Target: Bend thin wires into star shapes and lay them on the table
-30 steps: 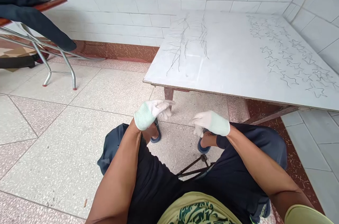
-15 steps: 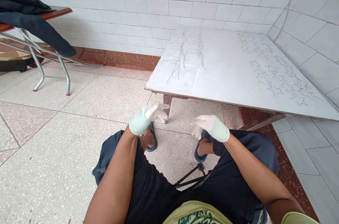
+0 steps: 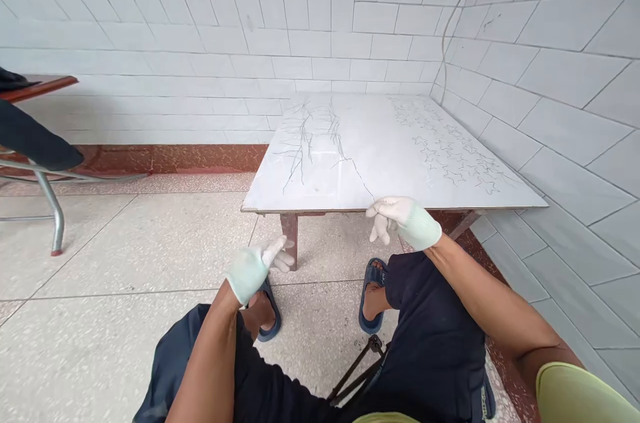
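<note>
My right hand (image 3: 395, 215), in a white glove with a pale green cuff, is at the table's front edge. Its thumb and fingers pinch the end of a thin dark wire (image 3: 359, 175), which runs back over the tabletop to a bundle of similar thin bent wires (image 3: 334, 123). Left of that bundle lies another group of branching wires (image 3: 303, 136). My left hand (image 3: 270, 258), gloved the same way, is lower, in front of the table's left leg. Its fingers are drawn together; whatever they may hold is too small to make out.
Many star-shaped wire pieces (image 3: 450, 150) lie on the right of the white tabletop (image 3: 370, 143). Tiled walls (image 3: 550, 96) meet behind it. A folding table (image 3: 50, 210) with dark clothing stands far left. A thin dark stand (image 3: 360, 366) is between my legs.
My view has tilted up and turned right. My right hand has reached forward to the table edge and now pinches a wire. My left hand has stayed low, away from the table.
</note>
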Motion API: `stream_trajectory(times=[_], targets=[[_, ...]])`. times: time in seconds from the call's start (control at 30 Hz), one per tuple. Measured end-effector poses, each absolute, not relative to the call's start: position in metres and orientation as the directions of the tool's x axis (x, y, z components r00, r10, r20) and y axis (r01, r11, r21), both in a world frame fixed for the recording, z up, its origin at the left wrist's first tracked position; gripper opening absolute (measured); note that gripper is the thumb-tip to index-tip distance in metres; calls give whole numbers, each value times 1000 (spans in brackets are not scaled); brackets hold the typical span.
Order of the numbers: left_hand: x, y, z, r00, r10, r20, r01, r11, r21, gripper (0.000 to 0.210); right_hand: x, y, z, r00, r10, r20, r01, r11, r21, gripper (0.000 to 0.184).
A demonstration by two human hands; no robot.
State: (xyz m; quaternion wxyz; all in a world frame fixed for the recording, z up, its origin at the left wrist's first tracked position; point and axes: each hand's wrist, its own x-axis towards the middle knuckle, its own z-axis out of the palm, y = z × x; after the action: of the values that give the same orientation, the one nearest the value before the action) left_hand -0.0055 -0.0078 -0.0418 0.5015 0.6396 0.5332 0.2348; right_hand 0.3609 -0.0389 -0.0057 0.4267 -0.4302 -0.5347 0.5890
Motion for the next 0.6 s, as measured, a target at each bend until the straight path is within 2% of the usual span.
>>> stream_trajectory(times=[0.1,0.2,0.27,0.3,0.4,0.47,0.6], targets=[[-2,-6,-45,325,911,-254,522,51,851,72,378,-11,13,-239,966,-100,-107,-128,-986,36],[0,-3,-53,349,896,-275,578,25,816,76,391,21,28,-139,969,-205,-221,-232,-947,20],[-1,1,-62,339,898,-281,612,16,791,79,397,40,34,-84,966,-244,-249,-257,-934,17],[-2,3,-67,328,903,-278,628,11,778,80,400,49,35,-47,964,-262,-200,-266,-943,18],[-4,8,-80,333,899,-284,673,-15,740,77,408,70,39,107,948,-299,140,-312,-940,27],[-5,12,-88,365,883,-295,737,-81,671,73,412,82,43,200,931,-305,329,-357,-874,33],[-7,20,-104,405,864,-299,851,-237,469,58,412,101,55,328,876,-354,527,-480,-701,48]])
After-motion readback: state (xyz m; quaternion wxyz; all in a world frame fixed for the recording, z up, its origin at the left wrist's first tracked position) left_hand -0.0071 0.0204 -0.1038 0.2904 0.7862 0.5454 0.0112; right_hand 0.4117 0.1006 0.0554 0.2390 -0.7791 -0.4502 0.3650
